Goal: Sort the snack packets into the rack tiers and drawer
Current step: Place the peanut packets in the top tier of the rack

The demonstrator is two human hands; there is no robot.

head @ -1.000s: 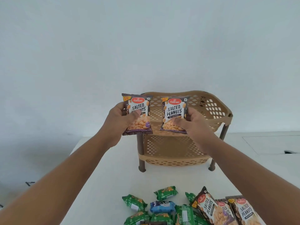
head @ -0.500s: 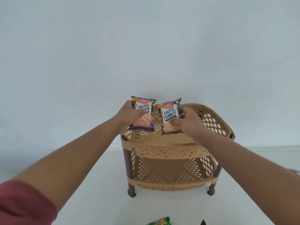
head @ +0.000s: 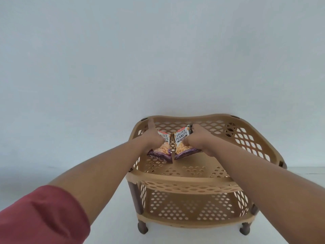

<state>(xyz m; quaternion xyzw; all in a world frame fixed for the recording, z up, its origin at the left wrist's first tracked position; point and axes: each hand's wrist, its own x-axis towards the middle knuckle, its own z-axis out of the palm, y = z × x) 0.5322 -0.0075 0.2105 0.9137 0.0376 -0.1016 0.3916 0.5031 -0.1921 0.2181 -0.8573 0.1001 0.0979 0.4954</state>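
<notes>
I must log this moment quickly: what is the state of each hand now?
Left hand: closed, holding the left peanut packet.
Right hand: closed, holding the right peanut packet.

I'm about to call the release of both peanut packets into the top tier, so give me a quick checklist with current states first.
1. Left hand grips the left peanut packet: ok.
2. Right hand grips the right peanut packet: ok.
3. Both packets are inside the top tier walls, toward the back left: ok.
4. Lower edges resting on the tier floor: cannot tell; they look very close or touching.
5. Packets clear of each other: not ok; their inner edges meet or nearly meet, tilted apart in a V.
6. Free floor space in front of the packets: ok. Bottom tier holds nothing visible.
</notes>
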